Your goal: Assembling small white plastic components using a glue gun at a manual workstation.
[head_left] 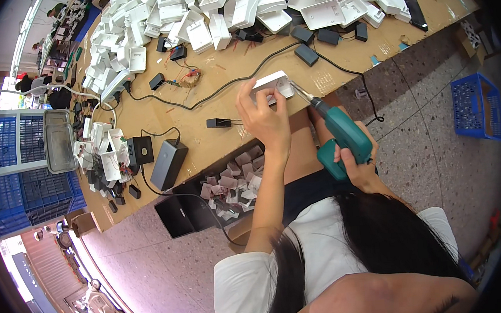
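By the table's near edge, left hand pinches white plastic housing, right hand clamps green power screwdriver; better keep bit straight.

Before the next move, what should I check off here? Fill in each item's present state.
1. Left hand on the white casing: ok.
2. Right hand gripping the green power driver: ok.
3. Bit directed at the casing: ok.
4. Bit seated on a screw: cannot tell, too small.
5. Black cable wholly on the table: not ok, hangs over the edge.
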`<state>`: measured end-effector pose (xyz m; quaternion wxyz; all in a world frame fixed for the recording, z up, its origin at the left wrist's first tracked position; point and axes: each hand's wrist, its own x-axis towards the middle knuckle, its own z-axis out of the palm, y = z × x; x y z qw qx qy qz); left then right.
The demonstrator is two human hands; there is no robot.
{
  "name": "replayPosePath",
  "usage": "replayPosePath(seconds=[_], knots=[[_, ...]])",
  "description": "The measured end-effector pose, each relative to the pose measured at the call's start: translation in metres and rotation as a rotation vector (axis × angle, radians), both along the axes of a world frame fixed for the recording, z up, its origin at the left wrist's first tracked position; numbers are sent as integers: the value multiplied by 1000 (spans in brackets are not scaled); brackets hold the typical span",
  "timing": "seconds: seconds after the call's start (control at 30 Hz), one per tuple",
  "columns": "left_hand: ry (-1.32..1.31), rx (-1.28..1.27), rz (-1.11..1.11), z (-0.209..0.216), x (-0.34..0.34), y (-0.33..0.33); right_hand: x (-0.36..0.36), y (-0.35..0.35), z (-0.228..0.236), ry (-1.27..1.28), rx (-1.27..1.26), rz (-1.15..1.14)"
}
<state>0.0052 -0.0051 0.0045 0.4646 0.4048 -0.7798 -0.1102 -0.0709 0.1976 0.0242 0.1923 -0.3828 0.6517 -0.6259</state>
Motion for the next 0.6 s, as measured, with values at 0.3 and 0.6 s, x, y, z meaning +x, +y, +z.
replayPosePath(seconds=[0.3,0.6], knots=[[-26,47,-45,19,7,4,-5,20,-2,-204,-117,-27],[-118,338,1,66,137,-12,-13,33,-6,-227,-48,-19]])
